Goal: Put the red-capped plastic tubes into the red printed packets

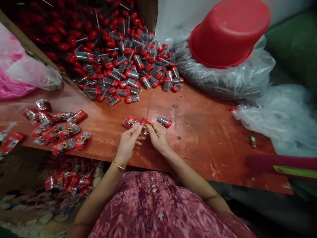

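Both of my hands meet over the middle of the wooden table. My left hand and my right hand pinch a small red printed wrapper between them, one at each side. Another red printed packet lies flat just beyond my left fingers. Right beside my right hand rests one clear container with a red cap and dark contents. What is inside the held wrapper is hidden.
Red-capped containers spill from a cardboard box. Wrapped red packets lie at left, more below the table edge. A red tub sits on a filled plastic bag. A maroon object juts in at right.
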A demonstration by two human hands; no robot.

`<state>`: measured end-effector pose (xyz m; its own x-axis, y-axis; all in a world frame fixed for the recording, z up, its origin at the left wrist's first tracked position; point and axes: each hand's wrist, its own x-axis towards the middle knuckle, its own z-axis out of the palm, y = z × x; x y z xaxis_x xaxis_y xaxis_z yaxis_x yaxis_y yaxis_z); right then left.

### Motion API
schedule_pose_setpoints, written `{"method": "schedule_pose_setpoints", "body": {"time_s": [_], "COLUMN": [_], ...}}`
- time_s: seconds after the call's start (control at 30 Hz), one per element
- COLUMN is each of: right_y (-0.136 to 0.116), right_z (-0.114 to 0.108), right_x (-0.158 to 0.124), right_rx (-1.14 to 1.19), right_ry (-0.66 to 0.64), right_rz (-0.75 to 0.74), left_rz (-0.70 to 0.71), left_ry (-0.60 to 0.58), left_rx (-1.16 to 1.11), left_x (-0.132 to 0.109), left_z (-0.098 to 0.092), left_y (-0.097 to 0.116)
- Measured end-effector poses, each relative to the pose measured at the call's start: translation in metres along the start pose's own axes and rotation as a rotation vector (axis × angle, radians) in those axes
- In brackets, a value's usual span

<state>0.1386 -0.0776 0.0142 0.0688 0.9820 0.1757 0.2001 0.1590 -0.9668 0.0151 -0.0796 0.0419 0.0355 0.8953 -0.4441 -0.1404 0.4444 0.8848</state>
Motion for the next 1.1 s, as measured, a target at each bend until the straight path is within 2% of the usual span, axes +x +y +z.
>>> {"method": "schedule_pose_setpoints", "body": {"time_s": [0.17,0.23,0.37,0.47,0.57,0.6,0.7,0.77,0.93,1.1], "right_y": [0.007,0.011,0.01,0.007,0.011,0.013,0.021,0.021,0.015,0.021], "right_z": [-0.005,-0.004,-0.01,-0.032,-0.067,-0.078,-0.102,-0.11,-0.119,-0.121], "right_x": [-0.008,-0.009,-0.007,0.009,0.039,0.049,0.069,0.069,0.038,0.02], "right_rx": [-0.029,-0.041,-0.141,-0.368,-0.727,-0.835,-1.043,-1.152,-1.36,-1.254], "right_ry": [-0.085,-0.095,-0.137,-0.219,-0.329,-0.39,-0.685,-0.754,-0.582,-0.518], "right_rz": [-0.032,-0.04,-0.069,-0.174,-0.345,-0.374,-0.447,-0.433,-0.238,-0.297], "left_rz": [-0.211,-0.225,-0.175,-0.159,-0.165,-0.173,-0.196,-0.196,-0.219,-0.179], "left_ry": [-0.099,-0.102,-0.009,0.053,0.095,0.097,0.076,0.057,0.027,0.054], "left_rx": [-0.267,-0.303,-0.327,-0.338,-0.353,-0.359,-0.377,-0.379,-0.36,-0.325], "left_x": [-0.003,-0.003,-0.002,-0.001,0.001,0.001,-0.001,-0.003,-0.005,-0.003], "left_z": [0.005,0.007,0.015,0.018,0.017,0.017,0.017,0.018,0.019,0.024], "left_y": [-0.003,-0.004,-0.006,-0.005,-0.003,-0.002,-0.002,-0.003,-0.006,-0.009]}}
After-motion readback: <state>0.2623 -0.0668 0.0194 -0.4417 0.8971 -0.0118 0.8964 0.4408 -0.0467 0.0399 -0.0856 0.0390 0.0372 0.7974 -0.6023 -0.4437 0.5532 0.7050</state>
